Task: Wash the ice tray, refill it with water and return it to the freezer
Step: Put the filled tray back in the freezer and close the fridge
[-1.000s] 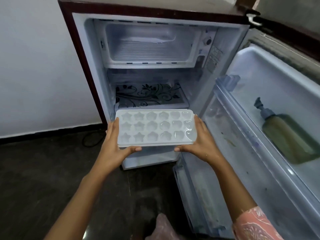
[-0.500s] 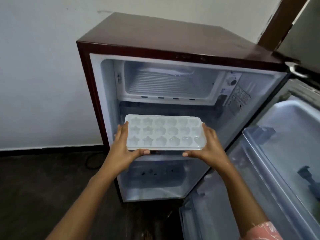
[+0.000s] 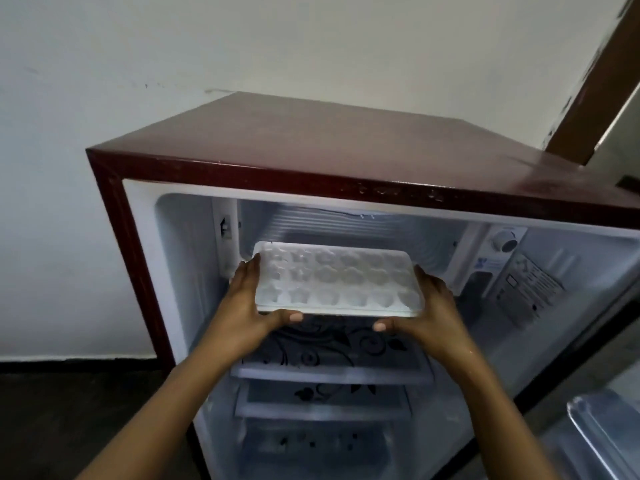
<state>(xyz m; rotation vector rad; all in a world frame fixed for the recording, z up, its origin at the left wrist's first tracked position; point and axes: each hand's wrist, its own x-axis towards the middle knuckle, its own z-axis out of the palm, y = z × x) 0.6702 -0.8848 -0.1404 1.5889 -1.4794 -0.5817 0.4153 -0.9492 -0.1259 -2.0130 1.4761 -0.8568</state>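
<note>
Left hand (image 3: 247, 301) and right hand (image 3: 427, 308) gripped the ice tray (image 3: 337, 278) by its ends, level at the freezer compartment (image 3: 346, 225) mouth.

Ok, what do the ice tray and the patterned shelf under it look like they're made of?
Ice tray: translucent whitish plastic, probably; thin moulded star and flower cups with a soft sheen. Patterned shelf: looks like clear glass or hard plastic printed with black floral swirls, in a pale plastic frame; which one can't be told from here.

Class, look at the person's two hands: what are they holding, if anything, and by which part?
Both hold the ice tray by its short ends: left hand at the left end, right hand at the right.
</note>
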